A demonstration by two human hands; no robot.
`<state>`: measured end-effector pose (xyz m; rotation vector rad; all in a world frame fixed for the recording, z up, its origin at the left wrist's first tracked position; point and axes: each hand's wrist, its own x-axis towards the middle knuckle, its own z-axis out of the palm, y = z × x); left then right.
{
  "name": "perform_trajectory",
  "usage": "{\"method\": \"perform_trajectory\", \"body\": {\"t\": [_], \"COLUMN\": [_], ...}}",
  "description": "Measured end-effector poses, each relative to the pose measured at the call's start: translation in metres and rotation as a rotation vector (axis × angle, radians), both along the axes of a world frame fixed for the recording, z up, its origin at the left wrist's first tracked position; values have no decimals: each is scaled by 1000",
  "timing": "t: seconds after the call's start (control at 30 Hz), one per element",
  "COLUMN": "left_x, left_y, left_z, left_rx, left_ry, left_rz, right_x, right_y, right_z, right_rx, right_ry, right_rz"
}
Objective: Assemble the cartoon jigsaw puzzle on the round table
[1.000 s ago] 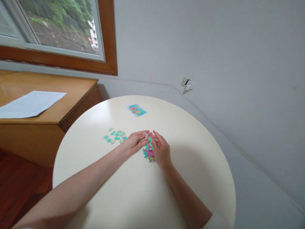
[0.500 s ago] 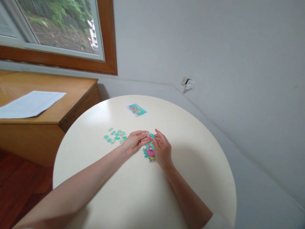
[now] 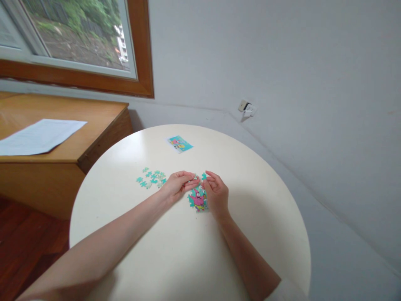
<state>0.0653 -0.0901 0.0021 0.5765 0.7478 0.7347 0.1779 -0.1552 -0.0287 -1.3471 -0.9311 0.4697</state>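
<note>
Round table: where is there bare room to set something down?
The round table is bare on its right side, from the right hand to the rim. A strip lies free between the picture card and the hands. Crowded: loose pieces, left hand and joined puzzle at the middle.

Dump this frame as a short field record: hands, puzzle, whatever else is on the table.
left hand: fingers curled, tips at far edge of partly joined jigsaw patch with pink figure
right hand: on the patch's right side, tips by a small teal piece; grip unclear
loose pieces: cluster of teal cardboard jigsaw pieces, just left of left hand
card: small teal picture card, table's far side
surface: round cream table
beside: wooden desk with white paper sheet
</note>
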Motion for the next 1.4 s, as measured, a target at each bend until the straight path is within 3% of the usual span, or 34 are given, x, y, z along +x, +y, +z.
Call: {"method": "perform_trajectory", "body": {"t": [0.27, 0.63, 0.93, 1.1, 1.4], "left_x": [1, 0, 0, -2, -2], "left_y": [2, 3, 5, 5, 4], "left_z": [-5, -4, -5, -2, 1], "left_rx": [-37, -63, -63, -40, -45], "left_ry": [-28, -18, 7, 26, -33], "left_rz": [11, -37, -14, -22, -16], "right_x": [3, 22, 64, 69, 69], "right_y": [-1, -6, -3, 4, 2], "right_z": [3, 18, 2, -9, -9], "right_rx": [-9, -71, -86, -109, -141], "right_ry": [-64, 64, 61, 102, 68], "right_rz": [-21, 16, -116, -112, -81]}}
